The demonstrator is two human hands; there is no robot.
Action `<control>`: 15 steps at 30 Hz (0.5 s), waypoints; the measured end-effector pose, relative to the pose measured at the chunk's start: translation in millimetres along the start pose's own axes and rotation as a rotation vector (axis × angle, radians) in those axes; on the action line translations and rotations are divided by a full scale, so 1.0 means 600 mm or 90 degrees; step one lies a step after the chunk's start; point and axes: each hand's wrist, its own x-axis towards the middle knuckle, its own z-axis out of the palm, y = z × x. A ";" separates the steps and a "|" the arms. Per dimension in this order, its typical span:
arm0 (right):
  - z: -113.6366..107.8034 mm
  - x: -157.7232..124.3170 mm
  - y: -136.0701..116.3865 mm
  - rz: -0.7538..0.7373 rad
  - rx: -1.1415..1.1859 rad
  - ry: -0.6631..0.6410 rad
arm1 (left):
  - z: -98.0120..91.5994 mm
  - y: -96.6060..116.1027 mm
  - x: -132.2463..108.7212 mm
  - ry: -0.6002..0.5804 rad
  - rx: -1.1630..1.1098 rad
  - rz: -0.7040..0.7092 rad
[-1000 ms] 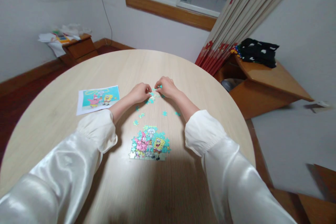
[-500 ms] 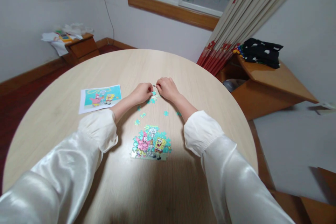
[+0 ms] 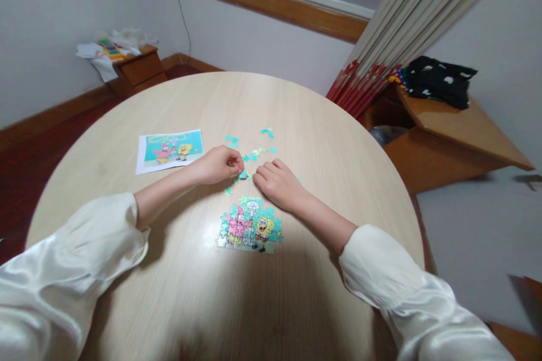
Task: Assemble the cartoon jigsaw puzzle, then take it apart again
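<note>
A partly joined cartoon jigsaw (image 3: pixel 249 228) lies on the round wooden table (image 3: pixel 169 271) in front of me. My left hand (image 3: pixel 218 163) is curled just above it, its fingertips pinched on a small teal puzzle piece (image 3: pixel 242 175). My right hand (image 3: pixel 277 183) rests knuckles-up beside it, fingers bent down onto the table near the same piece; what is under them is hidden. Several loose teal pieces (image 3: pixel 254 153) are scattered beyond both hands. A printed reference picture (image 3: pixel 169 149) of the cartoon lies to the left.
A low wooden cabinet (image 3: pixel 138 67) heaped with papers stands at the back left. A striped curtain (image 3: pixel 406 28) hangs at the right above a slanted wooden desk (image 3: pixel 457 124) bearing dark spotted cloth (image 3: pixel 440 79). A window is at the top.
Both hands have drawn back toward me from the loose pieces to just above the joined jigsaw. My sleeves have slid back and the view has shifted left and down.
</note>
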 end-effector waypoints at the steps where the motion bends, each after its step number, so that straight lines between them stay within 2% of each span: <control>1: 0.001 -0.002 -0.002 -0.002 0.004 -0.001 | 0.004 0.003 0.001 0.005 0.020 0.002; 7: -0.013 -0.027 0.012 0.100 0.068 0.038 | 0.013 0.008 0.017 -0.003 0.096 -0.004; 13: -0.025 -0.093 0.038 0.271 0.132 0.058 | 0.011 0.008 0.013 -0.013 0.147 -0.007; 15: -0.024 -0.114 0.044 0.328 0.149 0.056 | 0.011 0.010 0.006 0.007 0.170 0.011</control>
